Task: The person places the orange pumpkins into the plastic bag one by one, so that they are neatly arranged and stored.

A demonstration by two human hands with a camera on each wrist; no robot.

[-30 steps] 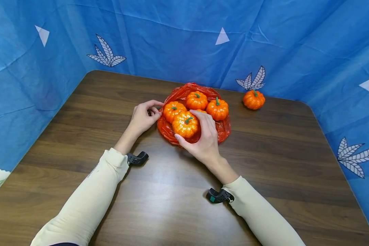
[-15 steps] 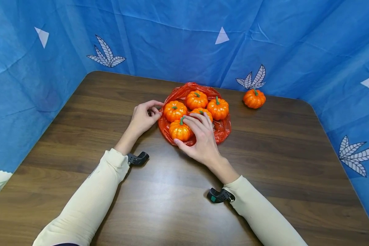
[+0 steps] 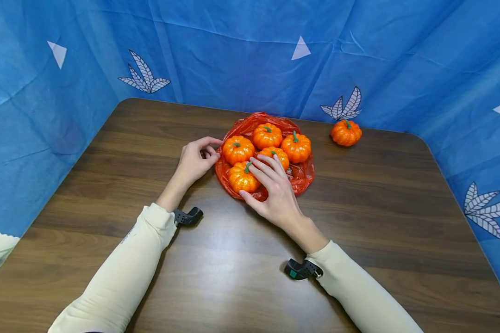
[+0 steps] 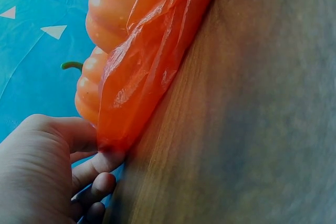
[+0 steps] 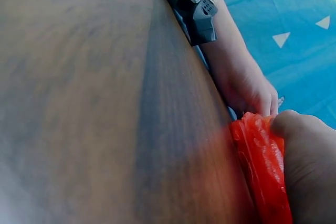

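A red plastic bag (image 3: 303, 181) lies wide open on the table with several small orange pumpkins inside, green stems showing. At its left rim, my left hand (image 3: 193, 160) pinches the plastic between thumb and forefinger; the left wrist view shows the film (image 4: 131, 93) caught at the fingertips. The frontmost pumpkin (image 3: 242, 178) sits in the bag with its stem upright. My right hand (image 3: 278, 194) is spread beside it, thumb near its lower front and fingers by the stem. Those fingers partly cover another pumpkin (image 3: 275, 155) behind. In the right wrist view, the thumb (image 5: 310, 150) overlaps the bag.
One more pumpkin (image 3: 346, 132) stands outside the bag, at the table's back right edge. Blue patterned cloth (image 3: 241, 55) hangs behind and along both sides of the brown wooden table (image 3: 216, 259).
My right hand has lowered the front pumpkin into the bag, then loosened and drawn slightly right from it. My left hand keeps its pinch on the rim.
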